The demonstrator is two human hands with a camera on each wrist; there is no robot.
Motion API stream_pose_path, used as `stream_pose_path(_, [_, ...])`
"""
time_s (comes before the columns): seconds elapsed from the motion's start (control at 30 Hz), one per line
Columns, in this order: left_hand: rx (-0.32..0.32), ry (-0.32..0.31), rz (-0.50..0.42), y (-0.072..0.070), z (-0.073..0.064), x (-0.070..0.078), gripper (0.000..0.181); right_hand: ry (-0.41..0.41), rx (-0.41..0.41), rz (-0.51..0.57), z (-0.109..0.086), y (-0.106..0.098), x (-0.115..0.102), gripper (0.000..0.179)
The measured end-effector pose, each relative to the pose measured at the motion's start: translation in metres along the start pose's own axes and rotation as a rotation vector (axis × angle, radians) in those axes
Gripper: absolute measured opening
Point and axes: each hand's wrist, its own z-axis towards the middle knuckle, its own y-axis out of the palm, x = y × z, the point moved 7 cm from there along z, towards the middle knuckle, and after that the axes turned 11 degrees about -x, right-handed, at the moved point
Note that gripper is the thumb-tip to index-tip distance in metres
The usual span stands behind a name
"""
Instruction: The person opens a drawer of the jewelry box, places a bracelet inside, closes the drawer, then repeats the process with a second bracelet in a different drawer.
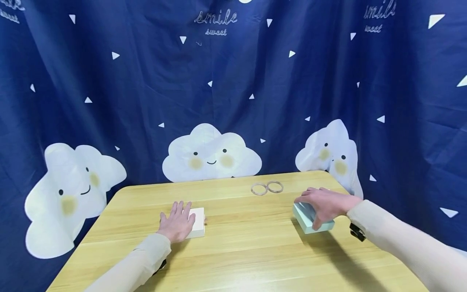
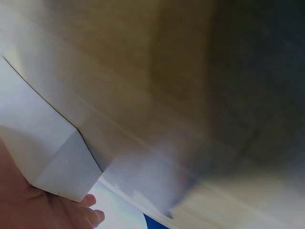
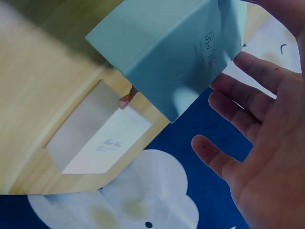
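Note:
My left hand [image 1: 176, 224] rests over the left part of a small white box [image 1: 198, 224], fingers stretched forward. A small brownish tab sticks out at that box's right side. In the left wrist view, the palm lies against the white box [image 2: 43, 133]. My right hand [image 1: 326, 205] grips a pale teal box [image 1: 310, 221], thumb on the near side and fingers over the far side. The teal box is tilted, with a shadow beside it. Printed lettering shows on the teal box [image 3: 186, 57] in the right wrist view.
Two thin rings [image 1: 259, 194] lie side by side near the wooden table's [image 1: 233, 259] far edge. Another white box [image 3: 90, 129], with lettering, lies beyond the teal box in the right wrist view; the right hand mostly hides it from the head view. A blue curtain [image 1: 233, 105] hangs behind.

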Motion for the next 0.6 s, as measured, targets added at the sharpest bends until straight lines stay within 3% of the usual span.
stream_pose_path(0.27, [0.002,0.002,-0.006,-0.003,0.000,0.000,0.065,-0.024,0.013,-0.030,0.018,-0.016,-0.012,0.082])
stream_pose_path(0.6, [0.004,-0.002,-0.006,-0.003,-0.003,0.001,0.063,0.012,0.016,-0.027,0.042,-0.026,-0.021,0.086])
